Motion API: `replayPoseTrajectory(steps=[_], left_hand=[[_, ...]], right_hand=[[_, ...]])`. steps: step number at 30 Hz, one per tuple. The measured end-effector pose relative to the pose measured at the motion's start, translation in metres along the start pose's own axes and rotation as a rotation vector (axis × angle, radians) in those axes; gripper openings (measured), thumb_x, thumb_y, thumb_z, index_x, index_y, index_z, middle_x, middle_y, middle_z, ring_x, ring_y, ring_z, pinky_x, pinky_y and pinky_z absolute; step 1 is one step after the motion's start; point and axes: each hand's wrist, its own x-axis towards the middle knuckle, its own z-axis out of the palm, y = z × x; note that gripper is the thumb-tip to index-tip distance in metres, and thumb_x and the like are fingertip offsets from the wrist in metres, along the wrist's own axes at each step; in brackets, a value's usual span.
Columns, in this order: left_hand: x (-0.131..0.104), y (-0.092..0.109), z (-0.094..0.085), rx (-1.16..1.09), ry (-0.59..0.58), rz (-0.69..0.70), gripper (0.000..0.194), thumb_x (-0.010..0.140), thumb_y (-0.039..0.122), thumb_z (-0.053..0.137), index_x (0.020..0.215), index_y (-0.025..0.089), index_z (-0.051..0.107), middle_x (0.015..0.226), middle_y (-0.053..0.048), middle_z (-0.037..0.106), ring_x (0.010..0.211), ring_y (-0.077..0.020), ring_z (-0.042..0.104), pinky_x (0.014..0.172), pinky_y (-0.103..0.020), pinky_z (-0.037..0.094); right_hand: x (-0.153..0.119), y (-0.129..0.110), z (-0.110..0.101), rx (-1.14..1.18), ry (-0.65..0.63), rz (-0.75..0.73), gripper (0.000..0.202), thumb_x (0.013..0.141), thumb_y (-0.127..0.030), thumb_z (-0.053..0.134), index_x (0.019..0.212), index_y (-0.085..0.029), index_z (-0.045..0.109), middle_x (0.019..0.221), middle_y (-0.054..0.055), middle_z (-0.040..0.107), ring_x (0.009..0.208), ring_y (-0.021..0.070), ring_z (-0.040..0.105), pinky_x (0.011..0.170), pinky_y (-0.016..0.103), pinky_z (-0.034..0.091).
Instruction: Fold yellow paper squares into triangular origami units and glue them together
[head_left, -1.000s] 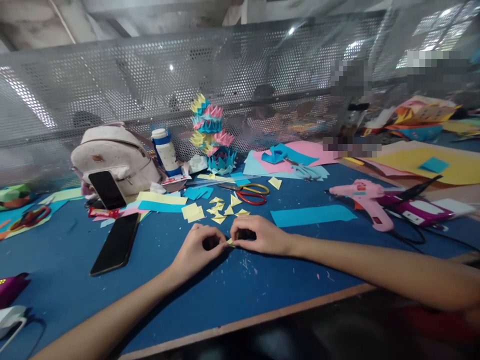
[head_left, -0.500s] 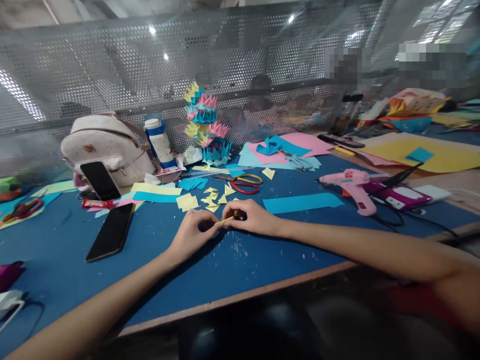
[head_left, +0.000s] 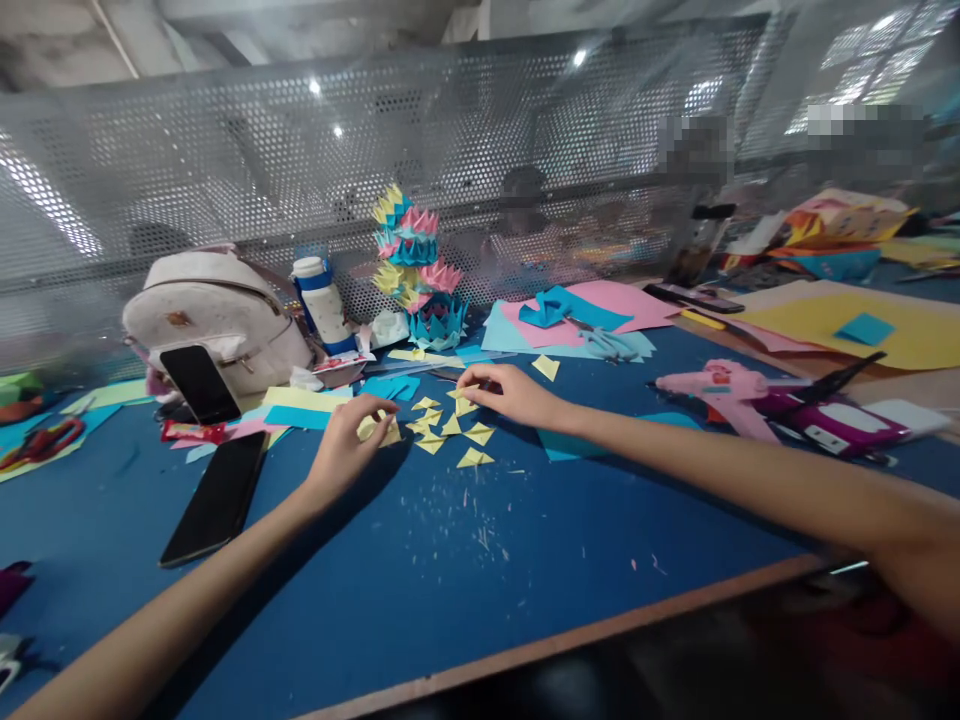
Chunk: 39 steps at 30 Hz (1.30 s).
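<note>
Folded yellow paper pieces (head_left: 430, 442) lie scattered on the blue tabletop between my hands. My left hand (head_left: 351, 432) reaches over the small yellow paper squares (head_left: 369, 427), its thumb and fingers bent around them; whether it grips one is unclear. At the far side of the folded pieces, my right hand (head_left: 506, 392) pinches a small yellow paper piece (head_left: 466, 393) at its fingertips. Beyond that hand lies another yellow piece (head_left: 546, 367). A blue paper strip (head_left: 570, 445) is partly covered by my right forearm.
A pink glue gun (head_left: 724, 388) lies at the right with a purple device. Two phones, one of them flat (head_left: 217, 497), and a white backpack (head_left: 214, 310) are at the left. A tiered paper model (head_left: 420, 270) and bottle (head_left: 322, 305) stand behind.
My hands were together on a yellow piece and are now apart. The left moved to the yellow squares, the right forward over the scissors. More folded pieces show on the table.
</note>
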Motion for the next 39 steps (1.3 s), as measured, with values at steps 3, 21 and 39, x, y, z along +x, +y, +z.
replayPoseTrajectory(steps=[3, 21, 39], left_hand=[[0.002, -0.018, 0.000, 0.106, -0.003, -0.042, 0.033, 0.098, 0.033, 0.062, 0.125, 0.016, 0.058, 0.125, -0.010, 0.060, 0.106, -0.0237, 0.064, 0.089, -0.044, 0.055], [-0.008, -0.038, -0.001, 0.331, -0.210, 0.126, 0.030, 0.099, 0.033, 0.060, 0.123, 0.016, 0.059, 0.114, -0.008, 0.064, 0.095, -0.0203, 0.066, 0.083, -0.040, 0.057], [0.000, 0.015, -0.014, -0.282, 0.157, 0.087, 0.025, 0.094, 0.010, 0.052, 0.083, 0.021, 0.072, 0.120, -0.010, 0.065, 0.105, -0.0199, 0.064, 0.083, -0.031, 0.053]], right_hand=[[0.012, 0.012, 0.000, -0.049, -0.052, 0.012, 0.022, 0.094, -0.031, 0.054, 0.105, -0.014, 0.063, 0.083, 0.005, 0.066, 0.070, 0.0137, 0.057, 0.066, 0.028, 0.044], [-0.021, -0.003, 0.017, -0.042, 0.045, -0.427, 0.023, 0.095, -0.009, 0.043, 0.102, -0.021, 0.062, 0.095, 0.005, 0.066, 0.093, 0.0171, 0.056, 0.086, 0.035, 0.046], [-0.025, 0.001, 0.023, -0.184, -0.018, -0.511, 0.022, 0.097, -0.019, 0.044, 0.110, -0.018, 0.062, 0.098, 0.007, 0.068, 0.091, 0.0195, 0.056, 0.084, 0.036, 0.045]])
